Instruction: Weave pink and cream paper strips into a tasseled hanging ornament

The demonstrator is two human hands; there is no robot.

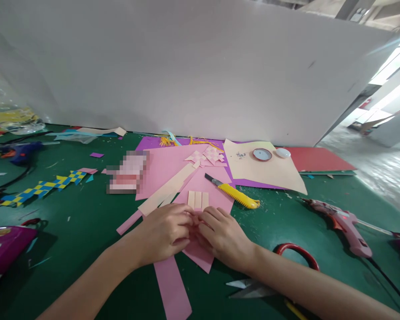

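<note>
Both hands meet over pink paper at the middle of the table. My left hand (168,229) is closed, its fingertips pinching the near end of a small set of cream paper strips (198,199). From the other side my right hand (222,233) closes on the same piece, fingers curled in. The strips lie side by side and point away from me; their lower ends are hidden by my fingers. Under the hands is a pink paper sheet (216,186). A yellow box cutter (238,194), blade out, lies just beyond my right hand. Long cream strips (168,189) lie beyond my left hand.
Red-handled scissors (253,288) lie partly under my right forearm. A pink glue gun (345,222) with a cord is at right. Woven checkered pieces (206,155), a cream sheet (266,171) and a blue-yellow woven strip (46,189) lie about. A white panel (186,66) stands behind.
</note>
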